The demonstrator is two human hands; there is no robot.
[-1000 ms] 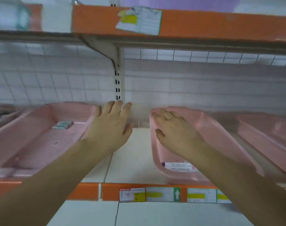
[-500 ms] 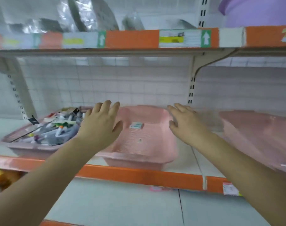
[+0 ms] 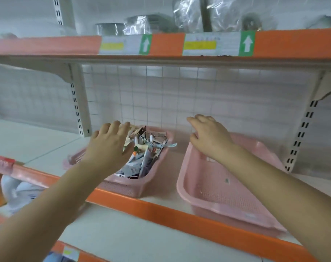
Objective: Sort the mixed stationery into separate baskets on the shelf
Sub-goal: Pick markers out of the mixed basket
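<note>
Pink basket (image 3: 123, 188) heaped with jumbled stationery (image 3: 142, 159), partly hidden behind left hand (image 3: 108, 148); right hand (image 3: 210, 137) alongside, both loose-fingered, holding nothing; items blurred.

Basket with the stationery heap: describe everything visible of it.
The basket is pink perforated plastic, shallow, rectangular with rounded corners and a flared rim. It sits on the white shelf, turned askew, near corner by the orange edge. Mixed stationery heaps it: pens, markers, packets. The left hand, fingers straight, is over its left half; contact cannot be told. The right basket stands apart from it.
</note>
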